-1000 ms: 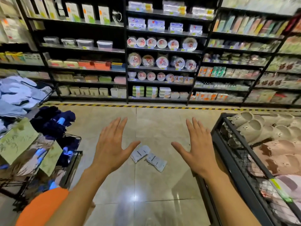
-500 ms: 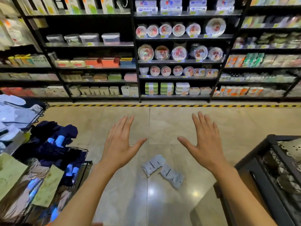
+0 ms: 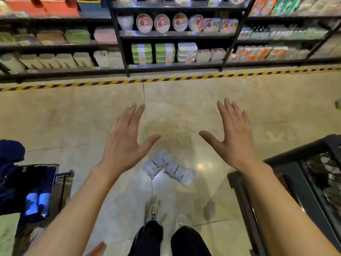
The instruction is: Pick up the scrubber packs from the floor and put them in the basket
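head view looks down at a shiny beige tiled floor [image 3: 184, 111] in a shop aisle. two scrubber packs [image 3: 168, 168] lie on the floor between the outstretched arms, grey-white and flat, touching at one corner so that they form a shallow v; the left pack [image 3: 156, 164] sits across a tile seam and the right pack [image 3: 180, 172] lies just beside a bright glare spot. both packs are below and between the two hands, untouched.

left hand [image 3: 123, 143] hovers palm down with fingers straight and spread, thumb pointing inward, holding nothing. right hand [image 3: 234, 139] mirrors it, fingers straight and spread, thumb pointing toward the other hand, also holding nothing. both forearms are bare.

at the lower right stands a dark wire basket [image 3: 287, 163] with a thick dark rim; the right forearm passes just beside its near corner, and its contents are too blurred to tell. at the lower left a wire rack [image 3: 55, 174] holds dark blue folded cloth goods [image 3: 11, 154].

near the bottom edge the person's dark trousers [image 3: 186, 241] and pale shoes [image 3: 155, 211] show, feet just short of the packs. a yellow-and-black striped tape [image 3: 166, 79] runs across the floor in front of black shelves [image 3: 175, 35] stocked with plates, boxes and containers.
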### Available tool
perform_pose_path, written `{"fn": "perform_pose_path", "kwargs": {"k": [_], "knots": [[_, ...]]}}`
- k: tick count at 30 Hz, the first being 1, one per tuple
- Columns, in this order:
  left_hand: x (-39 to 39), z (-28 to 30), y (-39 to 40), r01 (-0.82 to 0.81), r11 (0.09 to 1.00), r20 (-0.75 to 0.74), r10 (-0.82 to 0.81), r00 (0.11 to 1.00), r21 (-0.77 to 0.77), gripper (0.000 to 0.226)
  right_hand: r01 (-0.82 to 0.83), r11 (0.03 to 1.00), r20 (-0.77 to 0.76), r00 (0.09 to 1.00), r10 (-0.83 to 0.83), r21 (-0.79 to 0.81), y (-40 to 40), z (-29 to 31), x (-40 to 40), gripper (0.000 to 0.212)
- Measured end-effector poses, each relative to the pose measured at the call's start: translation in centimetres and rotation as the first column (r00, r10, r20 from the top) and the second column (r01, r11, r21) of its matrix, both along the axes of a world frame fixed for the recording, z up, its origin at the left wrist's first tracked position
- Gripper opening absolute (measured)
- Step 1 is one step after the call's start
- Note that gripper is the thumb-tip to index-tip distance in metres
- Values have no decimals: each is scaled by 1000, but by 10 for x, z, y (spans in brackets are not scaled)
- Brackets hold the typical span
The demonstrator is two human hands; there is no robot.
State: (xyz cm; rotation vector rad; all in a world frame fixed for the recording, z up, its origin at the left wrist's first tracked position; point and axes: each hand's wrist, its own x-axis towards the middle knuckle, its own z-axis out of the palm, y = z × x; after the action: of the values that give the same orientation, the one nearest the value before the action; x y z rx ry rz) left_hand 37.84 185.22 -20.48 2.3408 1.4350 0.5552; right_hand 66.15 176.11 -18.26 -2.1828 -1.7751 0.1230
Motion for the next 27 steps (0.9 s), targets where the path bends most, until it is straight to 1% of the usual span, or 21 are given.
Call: {"fn": "perform_pose_path", "kwargs": {"k": [3,5,7,8,9,10,11,12,13,14,15,16,17,18,19,20,21,22,23,25,27], "knots": [[15,-56,22,-11,999,-8,11,1000,-31,93,-23,1000,-37,999,23,-15,20,-57,16,98],[24,-104,33,-33,999,-38,31,999,-38,94,-45,998,-46,998,43,-42,31,-105,28,96],[34,-159,40,-42,998,-31,41,999,-39,93,-55,997,-68,996,52,-44,39,-161,35,96],[33,-166,41,-52,998,-30,50,998,-38,93,-54,997,-62,997,50,-53,39,-169,37,97],[39,-241,45,-27,999,-35,26,999,-47,93,-87,994,-77,994,82,-60,43,-242,43,97],[43,-281,48,-35,998,-28,34,999,-53,93,-76,995,-100,993,69,-64,47,-285,47,98],[42,-284,47,-32,998,-24,31,999,-58,93,-93,993,-94,992,86,-73,46,-290,46,97],[43,-360,45,-21,998,-33,19,999,-56,93,-124,990,-91,989,118,-69,45,-369,47,97],[43,-400,45,-36,997,-23,35,999,-61,93,-121,991,-118,986,114,-58,45,-412,50,96],[42,-403,46,-26,997,-27,25,999,-68,93,-150,987,-109,984,143,-65,46,-418,52,95],[38,-470,43,-9,998,-43,7,999,-59,93,-175,983,-79,982,170,-56,43,-488,51,94],[35,-508,42,-1,998,-40,-2,999,-62,93,-179,983,-92,980,175,-31,43,-528,54,93],[35,-512,45,20,997,-58,-25,998,-78,93,-197,979,-84,978,194,-42,45,-534,57,93],[28,-569,43,31,997,-74,-36,997,-66,93,-217,976,-49,975,215,-30,44,-591,58,92],[25,-600,43,38,998,-89,-42,995,-53,93,-217,976,-41,976,216,-19,44,-621,60,92],[25,-605,47,53,997,-108,-58,992,-54,94,-231,973,-28,973,231,-24,47,-625,64,92],[20,-648,49,57,998,-119,-61,991,-42,94,-239,971,12,971,239,-17,48,-666,67,92],[19,-672,49,66,997,-124,-69,990,-34,94,-241,971,12,971,241,-3,48,-689,68,92],[19,-675,54,83,996,-138,-87,987,-37,95,-250,968,8,968,251,-4,52,-693,69,92],[15,-716,58,101,995,-146,-102,984,-17,96,-269,963,36,962,269,4,53,-734,72,91],[14,-725,66,122,992,-175,-122,977,-12,96,-285,959,46,958,285,-10,58,-743,77,88]]}}
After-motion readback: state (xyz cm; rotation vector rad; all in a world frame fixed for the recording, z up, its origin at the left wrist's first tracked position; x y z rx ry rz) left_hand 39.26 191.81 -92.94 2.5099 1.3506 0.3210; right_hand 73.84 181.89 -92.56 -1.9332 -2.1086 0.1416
